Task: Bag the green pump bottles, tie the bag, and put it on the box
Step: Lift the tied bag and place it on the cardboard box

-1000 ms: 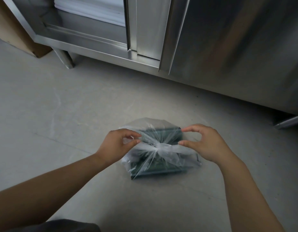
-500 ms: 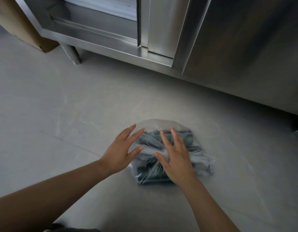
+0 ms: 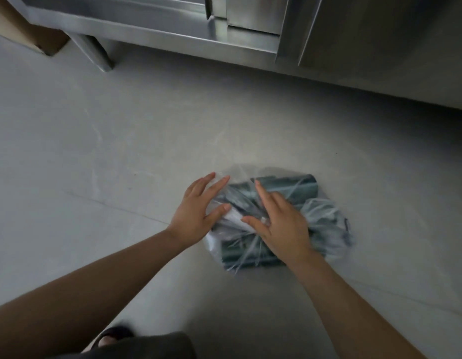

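Wide grey concrete floor (image 3: 121, 151) under everything, big stainless steel cabinet (image 3: 380, 47) along the back, brown cardboard box (image 3: 30, 35) cut off at top left. On the floor, well apart from that box: clear plastic bag (image 3: 325, 218) packed with dark green pump bottles (image 3: 289, 185) lying on their sides.

Change: a second ago pinching the two bag ends and pulling them apart; now let go. Left hand (image 3: 196, 216) flat against the bag's left edge, fingers straight, grip open, holding nothing. Right hand (image 3: 281, 224) flat on top of the bag's middle, fingers straight, grip open too.

Reads as tie step finished, now patting or steadying the bundle. Knot mostly hidden under the right hand, so cannot tell how tight. Remaining: get a hold on the bag, lift, set on the box.
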